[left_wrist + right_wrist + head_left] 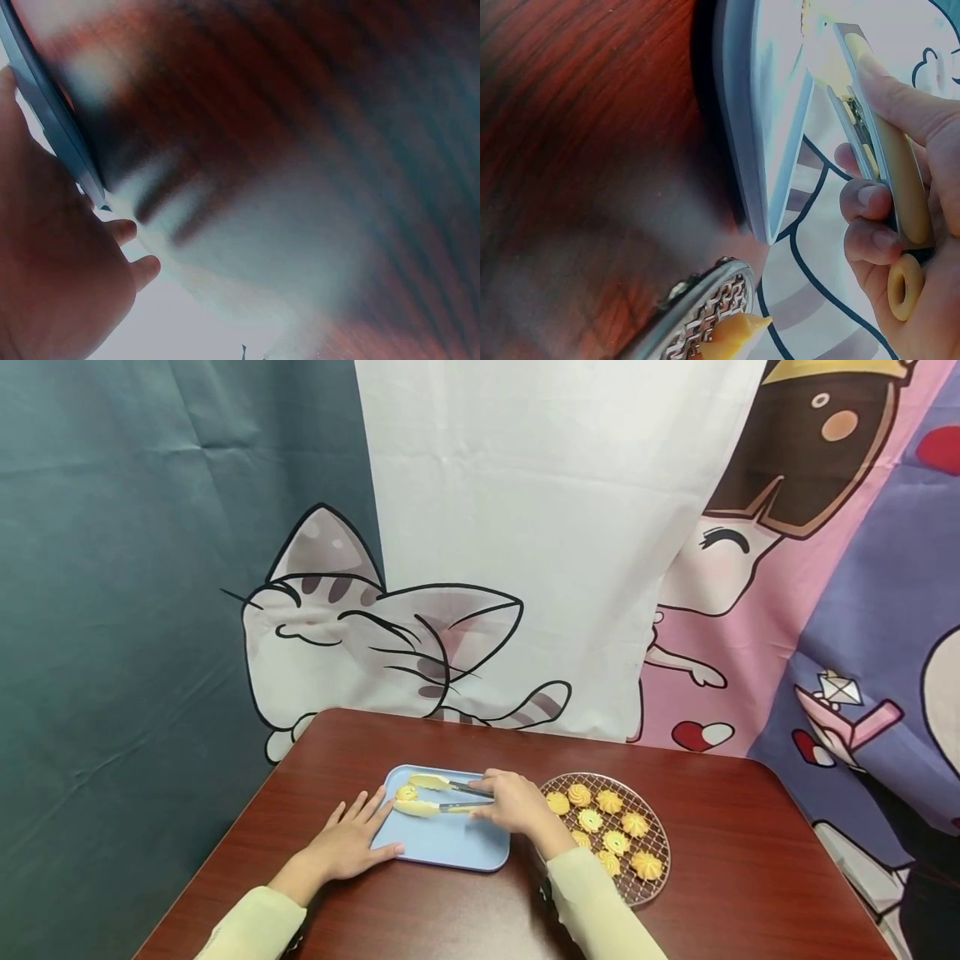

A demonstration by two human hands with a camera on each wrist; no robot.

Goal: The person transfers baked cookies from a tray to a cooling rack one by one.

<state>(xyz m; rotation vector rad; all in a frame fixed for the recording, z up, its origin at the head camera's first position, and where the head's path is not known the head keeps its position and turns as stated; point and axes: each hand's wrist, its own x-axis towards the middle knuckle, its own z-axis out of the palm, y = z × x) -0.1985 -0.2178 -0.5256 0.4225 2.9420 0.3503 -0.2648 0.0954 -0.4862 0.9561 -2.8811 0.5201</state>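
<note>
My right hand [517, 803] grips a pair of tongs [900, 172] with yellow tips and handles, thumb on one side and fingers curled round the other. The tongs lie over the light blue tray [450, 847], their two tips spread apart. Between the tips, at the tray's left part, is a small round piped cookie [406, 792]. My left hand [341, 843] rests at the tray's left edge with fingers straight and spread, fingertips at the rim. In the left wrist view that hand [60, 262] touches the dark-looking side of the tray [56, 120].
Right of the tray stands a round wire rack [660, 860] bearing several golden piped cookies [634, 824], partly hidden by my right forearm. Both sit on a reddish-brown wooden table [720, 810]. Behind it hangs a cartoon-printed curtain [555, 527].
</note>
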